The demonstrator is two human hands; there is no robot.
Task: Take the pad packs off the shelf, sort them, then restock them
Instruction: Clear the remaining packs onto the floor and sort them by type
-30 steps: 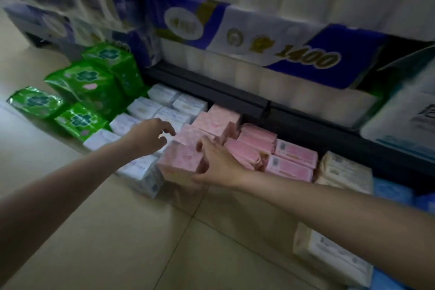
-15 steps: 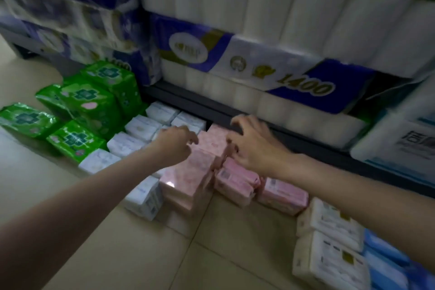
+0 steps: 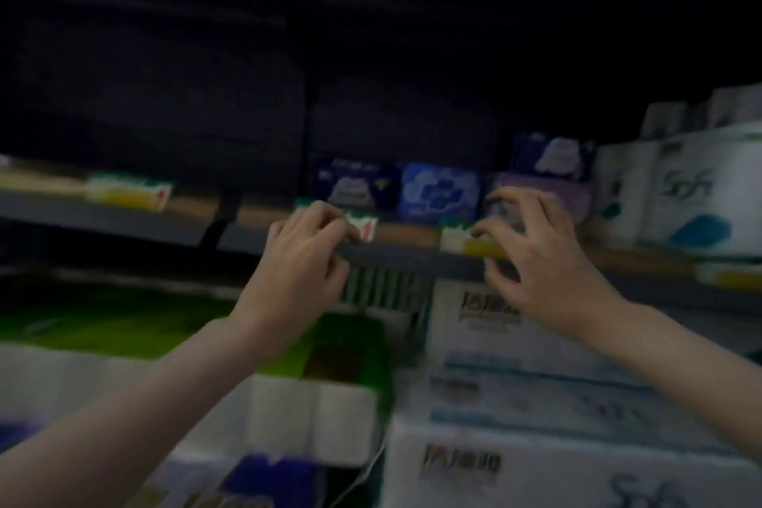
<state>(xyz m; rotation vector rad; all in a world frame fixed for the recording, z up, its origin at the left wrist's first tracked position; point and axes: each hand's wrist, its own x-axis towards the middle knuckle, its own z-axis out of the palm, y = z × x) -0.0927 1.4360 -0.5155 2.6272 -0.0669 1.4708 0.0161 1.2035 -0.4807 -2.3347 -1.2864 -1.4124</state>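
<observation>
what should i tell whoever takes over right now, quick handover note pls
Left hand: raised at the shelf edge, fingers curled by a price tag; the blur hides whether it holds anything.
Right hand: fingers spread, reaching for the purple pad pack; no grip yet.
Packs: dark blue pack and blue pack on the shelf beside the purple one.
Done: the left part of the shelf looks mostly bare.
Left: take these last packs off, sort, restock.
</observation>
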